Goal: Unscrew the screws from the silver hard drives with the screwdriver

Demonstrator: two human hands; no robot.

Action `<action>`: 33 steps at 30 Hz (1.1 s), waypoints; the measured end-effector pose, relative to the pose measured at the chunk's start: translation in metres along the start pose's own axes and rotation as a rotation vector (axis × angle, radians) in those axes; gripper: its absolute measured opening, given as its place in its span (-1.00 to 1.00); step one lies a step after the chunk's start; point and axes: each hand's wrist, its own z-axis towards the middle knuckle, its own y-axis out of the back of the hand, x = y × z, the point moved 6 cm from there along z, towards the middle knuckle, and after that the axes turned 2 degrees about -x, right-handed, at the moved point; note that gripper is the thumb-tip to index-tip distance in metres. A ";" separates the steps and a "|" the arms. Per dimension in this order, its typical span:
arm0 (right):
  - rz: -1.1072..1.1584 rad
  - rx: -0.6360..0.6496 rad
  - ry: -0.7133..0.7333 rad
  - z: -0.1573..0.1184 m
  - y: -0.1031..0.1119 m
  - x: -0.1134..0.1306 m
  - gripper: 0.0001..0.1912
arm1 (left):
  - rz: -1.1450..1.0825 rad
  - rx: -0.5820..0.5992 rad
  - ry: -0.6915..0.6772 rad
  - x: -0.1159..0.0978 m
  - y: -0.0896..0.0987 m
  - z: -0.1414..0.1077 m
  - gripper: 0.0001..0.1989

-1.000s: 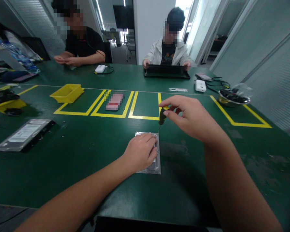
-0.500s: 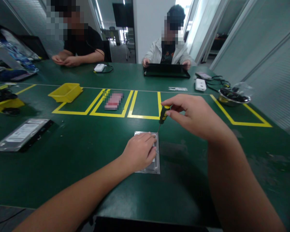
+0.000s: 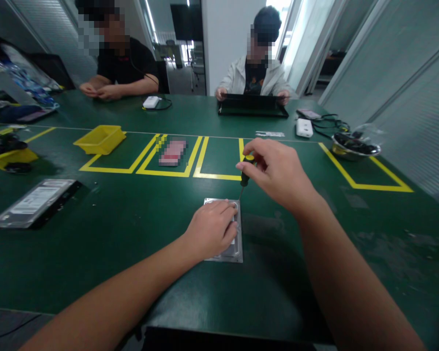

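A silver hard drive (image 3: 236,251) lies flat on the green table (image 3: 131,287), near the middle of the view. Across its top rests my left hand (image 3: 214,229), fingers bent together and pressing on the drive, covering much of its left and upper part. My right hand (image 3: 278,170) grips a black and yellow screwdriver (image 3: 245,174) between thumb and fingers. The screwdriver stands nearly upright, with its thin shaft reaching down to the drive's upper right corner. Whether a screw sits under the tip is too small to tell.
At the left lie a larger drive (image 3: 38,199) and small screws. Beyond are a yellow tray (image 3: 101,140), a pink object (image 3: 173,152) and yellow tape outlines. A metal bowl (image 3: 354,148) stands right. Across the table, one of two people holds a black tray (image 3: 252,106).
My right hand has turned and shifted slightly left, its fingers now wrapped differently round the screwdriver handle, which stands more upright. My left hand and the drive have stayed in place.
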 end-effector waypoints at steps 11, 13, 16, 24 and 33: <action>-0.030 0.022 0.016 0.000 0.003 -0.004 -0.70 | 0.007 0.008 0.002 0.000 0.000 0.000 -0.69; -0.025 0.026 0.007 0.000 0.005 -0.004 -0.70 | 0.004 0.008 0.000 0.000 0.000 0.000 -0.69; -0.003 0.015 0.007 -0.001 0.008 -0.005 -0.71 | 0.004 0.011 0.003 0.001 -0.001 -0.001 -0.68; -0.073 0.007 -0.001 -0.001 0.002 -0.005 -0.79 | 0.005 0.003 -0.005 0.000 -0.001 0.000 -0.68; -0.135 -0.001 -0.048 -0.001 -0.001 -0.002 -0.68 | 0.008 0.017 0.005 0.000 0.001 0.000 -0.68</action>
